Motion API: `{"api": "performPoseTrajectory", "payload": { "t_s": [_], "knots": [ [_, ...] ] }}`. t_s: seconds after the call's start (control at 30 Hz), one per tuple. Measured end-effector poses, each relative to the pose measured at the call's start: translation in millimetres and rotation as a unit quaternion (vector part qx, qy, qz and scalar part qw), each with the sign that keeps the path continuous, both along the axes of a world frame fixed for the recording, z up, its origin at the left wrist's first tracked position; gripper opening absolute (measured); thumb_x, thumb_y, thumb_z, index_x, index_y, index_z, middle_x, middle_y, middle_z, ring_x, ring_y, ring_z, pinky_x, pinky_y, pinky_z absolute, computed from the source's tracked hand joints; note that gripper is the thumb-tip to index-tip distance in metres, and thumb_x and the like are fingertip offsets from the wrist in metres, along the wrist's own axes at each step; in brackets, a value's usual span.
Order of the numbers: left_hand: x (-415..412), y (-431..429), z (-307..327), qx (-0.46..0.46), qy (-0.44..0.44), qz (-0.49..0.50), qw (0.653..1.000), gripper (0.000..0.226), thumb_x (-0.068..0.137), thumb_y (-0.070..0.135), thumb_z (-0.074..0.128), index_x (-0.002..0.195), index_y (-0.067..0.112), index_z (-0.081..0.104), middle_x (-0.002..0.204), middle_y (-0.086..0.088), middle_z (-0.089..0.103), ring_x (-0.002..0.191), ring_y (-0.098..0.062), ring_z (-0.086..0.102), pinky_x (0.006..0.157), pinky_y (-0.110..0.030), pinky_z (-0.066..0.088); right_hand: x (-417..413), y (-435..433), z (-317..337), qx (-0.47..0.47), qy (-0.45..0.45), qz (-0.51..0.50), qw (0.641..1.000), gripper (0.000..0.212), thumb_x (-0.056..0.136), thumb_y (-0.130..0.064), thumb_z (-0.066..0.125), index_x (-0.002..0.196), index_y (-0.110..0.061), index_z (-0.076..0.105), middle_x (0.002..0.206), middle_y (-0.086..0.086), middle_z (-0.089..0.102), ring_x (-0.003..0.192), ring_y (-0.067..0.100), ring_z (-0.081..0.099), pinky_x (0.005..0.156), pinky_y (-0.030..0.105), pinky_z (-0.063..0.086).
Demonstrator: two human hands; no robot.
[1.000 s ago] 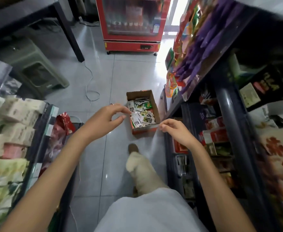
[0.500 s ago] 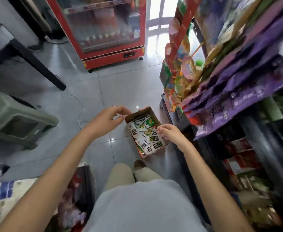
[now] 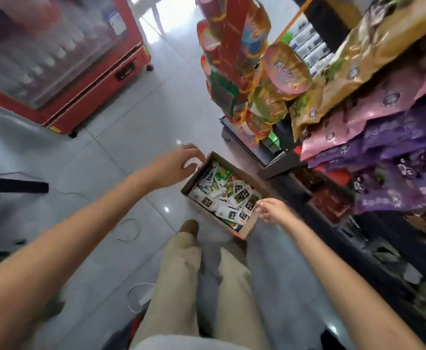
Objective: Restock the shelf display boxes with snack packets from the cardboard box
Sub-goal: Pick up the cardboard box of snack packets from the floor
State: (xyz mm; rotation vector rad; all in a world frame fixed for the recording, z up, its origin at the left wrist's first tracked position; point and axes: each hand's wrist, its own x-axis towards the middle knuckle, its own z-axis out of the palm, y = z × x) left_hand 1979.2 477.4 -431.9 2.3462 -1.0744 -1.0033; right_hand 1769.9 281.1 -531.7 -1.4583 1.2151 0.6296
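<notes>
An open cardboard box (image 3: 247,229) stands on the tiled floor, filled with several small white, black and green snack packets (image 3: 228,197). My left hand (image 3: 175,165) hovers at the box's far left corner, fingers curved, with nothing seen in it. At the box's right rim, my right hand (image 3: 272,210) has loosely curled fingers and holds nothing visible. To the right stands the dark shelf (image 3: 280,161), with a red display box (image 3: 331,199) on a low level; motion blur hides its contents.
Purple and pink snack bags (image 3: 396,173) overhang the shelf. A rack of hanging snack bags (image 3: 255,79) stands at the shelf's end. A red drinks fridge (image 3: 63,79) is at the far left. A white cable (image 3: 128,229) lies on the floor by my legs (image 3: 181,279).
The view swung right and down toward the box. Both hands have dropped closer to it, the left to its far corner and the right to its right rim.
</notes>
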Motion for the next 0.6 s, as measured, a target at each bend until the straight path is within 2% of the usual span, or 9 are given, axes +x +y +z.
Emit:
{"api": "performPoseTrajectory", "payload": {
  "t_s": [0.1,0.2,0.3,0.4,0.47,0.53,0.6],
  "knots": [
    [30.1,-15.1,-67.2,0.007,0.038,0.024,0.999,0.028,0.094,0.008,0.047,0.117,0.016,0.060,0.124,-0.002,0.054,0.111,-0.018,0.052,0.094,-0.031,0.041,1.4,-3.5,-56.0,-0.024,0.018,0.014,0.999,0.020,0.097,-0.005,0.039,0.101,-0.002,0.059,0.072,0.003,0.056,0.043,-0.002,0.054,0.042,0.011,0.037],
    [41.9,-18.0,-153.7,0.054,0.069,0.068,0.994,0.028,0.093,0.004,0.047,0.117,0.008,0.059,0.124,-0.009,0.056,0.115,-0.023,0.053,0.092,-0.025,0.039,-8.0,-2.8,-126.3,-0.065,0.048,0.003,0.997,0.018,0.095,-0.005,0.039,0.100,-0.004,0.056,0.074,0.005,0.054,0.059,0.013,0.048,0.050,0.022,0.031],
    [38.1,-10.6,-241.8,0.092,0.108,0.144,0.979,0.030,0.093,0.003,0.047,0.121,0.003,0.056,0.126,-0.015,0.056,0.119,-0.028,0.051,0.094,-0.026,0.039,-24.0,4.1,-202.8,-0.083,0.094,-0.027,0.992,0.010,0.094,-0.010,0.044,0.103,-0.010,0.048,0.076,0.004,0.049,0.065,0.016,0.042,0.053,0.024,0.031],
    [33.1,1.8,-328.6,0.132,0.104,0.179,0.969,0.037,0.092,0.008,0.049,0.129,0.007,0.051,0.133,-0.016,0.051,0.122,-0.029,0.049,0.098,-0.032,0.041,-37.8,9.7,-275.4,-0.097,0.130,-0.027,0.986,0.037,0.090,-0.018,0.054,0.123,-0.009,0.040,0.098,0.009,0.045,0.076,0.021,0.045,0.057,0.025,0.034],
    [30.6,7.9,-380.6,0.159,0.100,0.199,0.962,0.041,0.092,0.014,0.053,0.132,0.007,0.048,0.135,-0.017,0.049,0.121,-0.031,0.049,0.097,-0.034,0.043,-44.4,11.1,-320.5,-0.124,0.144,-0.036,0.981,0.054,0.088,-0.020,0.058,0.133,-0.003,0.033,0.112,0.016,0.048,0.094,0.029,0.051,0.070,0.031,0.039],
    [30.0,10.5,-427.3,0.177,0.084,0.220,0.956,0.045,0.090,0.017,0.056,0.132,0.005,0.046,0.136,-0.019,0.046,0.119,-0.033,0.051,0.095,-0.034,0.042,-47.7,11.2,-358.3,-0.160,0.162,-0.063,0.972,0.063,0.089,-0.020,0.060,0.138,0.002,0.026,0.130,0.025,0.045,0.115,0.038,0.049,0.085,0.037,0.040],
    [29.9,11.2,-467.9,0.189,0.065,0.236,0.951,0.046,0.089,0.018,0.057,0.131,0.003,0.044,0.136,-0.020,0.043,0.116,-0.036,0.051,0.092,-0.035,0.043,-49.8,9.8,-388.8,-0.178,0.172,-0.104,0.963,0.067,0.091,-0.022,0.058,0.140,0.004,0.021,0.135,0.027,0.041,0.119,0.041,0.045,0.090,0.040,0.039]
  ]
}}
